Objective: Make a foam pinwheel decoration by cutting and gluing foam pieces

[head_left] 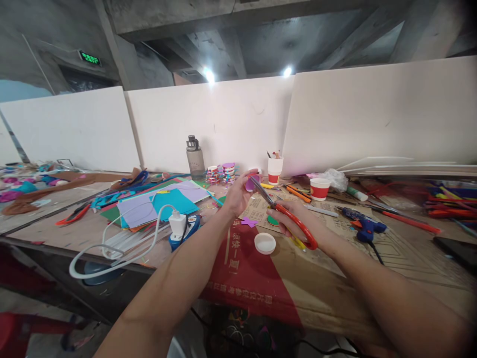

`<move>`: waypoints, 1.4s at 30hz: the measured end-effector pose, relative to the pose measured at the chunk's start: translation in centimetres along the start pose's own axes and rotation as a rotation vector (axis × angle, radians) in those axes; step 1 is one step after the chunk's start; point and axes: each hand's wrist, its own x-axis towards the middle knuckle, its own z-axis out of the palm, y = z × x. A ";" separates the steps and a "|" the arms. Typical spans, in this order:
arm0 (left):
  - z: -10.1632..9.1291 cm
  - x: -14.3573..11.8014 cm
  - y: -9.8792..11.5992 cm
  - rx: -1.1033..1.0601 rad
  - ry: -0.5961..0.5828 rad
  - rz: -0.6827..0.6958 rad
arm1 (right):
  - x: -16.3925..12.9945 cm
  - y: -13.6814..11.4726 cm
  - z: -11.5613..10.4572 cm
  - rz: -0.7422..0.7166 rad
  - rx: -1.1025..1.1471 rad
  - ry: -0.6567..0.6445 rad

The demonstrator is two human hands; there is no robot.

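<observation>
Above the table [93,226], small purple paper piece [249,184], red-handled scissors [285,214]

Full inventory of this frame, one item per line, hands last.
purple piece: 1, purple, in left hand
scissors: 1, orange handles, in right hand, blades at the purple piece
white lid: 1, white, on cardboard between the arms
purple cutout: 1, purple, on cardboard
water bottle: 1, grey, by back wall
paper cups: 2, red and white, centre back
glue gun: 1, blue, right of scissors
charger with cable: 1, white, left of arms
paper sheets: stack, mixed colours, left
table: 1, brown
left hand: 1, pinching purple piece
right hand: 1, gripping scissors
</observation>
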 end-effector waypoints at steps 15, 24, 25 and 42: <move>0.2 -0.1 0.0 0.029 -0.019 0.003 | -0.1 0.2 -0.1 0.048 -0.001 -0.021; -0.1 0.0 -0.2 0.054 -0.040 0.013 | 0.1 0.2 0.2 0.108 0.011 -0.009; -0.1 0.0 -0.2 0.055 -0.041 0.013 | 0.1 0.1 0.3 0.121 0.010 -0.002; -0.1 0.0 -0.2 0.090 -0.031 0.037 | 0.7 1.6 0.2 -0.007 -0.168 0.006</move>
